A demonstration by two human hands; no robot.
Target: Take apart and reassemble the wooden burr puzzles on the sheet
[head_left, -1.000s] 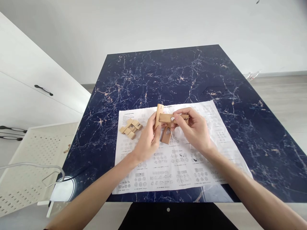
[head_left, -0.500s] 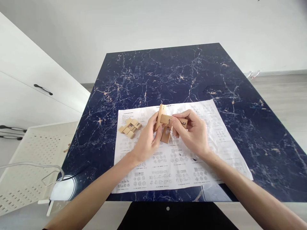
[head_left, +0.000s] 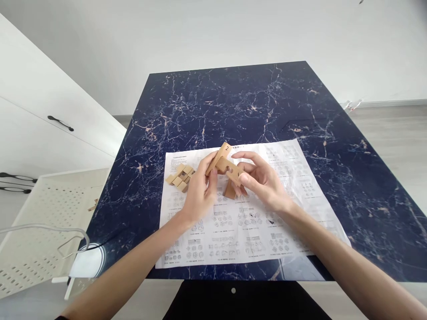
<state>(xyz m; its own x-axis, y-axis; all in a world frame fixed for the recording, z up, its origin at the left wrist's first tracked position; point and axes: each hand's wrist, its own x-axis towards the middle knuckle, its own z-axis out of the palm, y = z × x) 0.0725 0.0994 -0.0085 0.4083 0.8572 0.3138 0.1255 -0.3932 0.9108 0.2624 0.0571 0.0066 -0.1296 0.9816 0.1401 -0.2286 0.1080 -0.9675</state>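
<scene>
My left hand (head_left: 203, 189) is closed on a wooden puzzle piece (head_left: 224, 150) marked 2, which tilts up to the right. In my right hand (head_left: 265, 180), a notched wooden puzzle piece (head_left: 232, 170) is pinched at its right end between thumb and fingers. The two pieces meet near my left fingertips; whether they interlock I cannot tell. Below them, another wooden piece (head_left: 229, 190) rests on the printed sheet (head_left: 233, 240), partly covered by my right fingers. To the left lies a cluster of joined wooden pieces (head_left: 180, 178), part of it behind my left hand.
The sheet, printed with small diagrams, lies on a dark blue marbled table (head_left: 213, 106). By the table's left edge are a white round-ended object (head_left: 88, 262), a grey cable (head_left: 46, 227) and a perforated white panel (head_left: 36, 249). White cabinets (head_left: 50, 102) stand farther left.
The piece in my right hand has turned, so its notched face now shows and it slopes down to the right. The piece marked 2 leans further right.
</scene>
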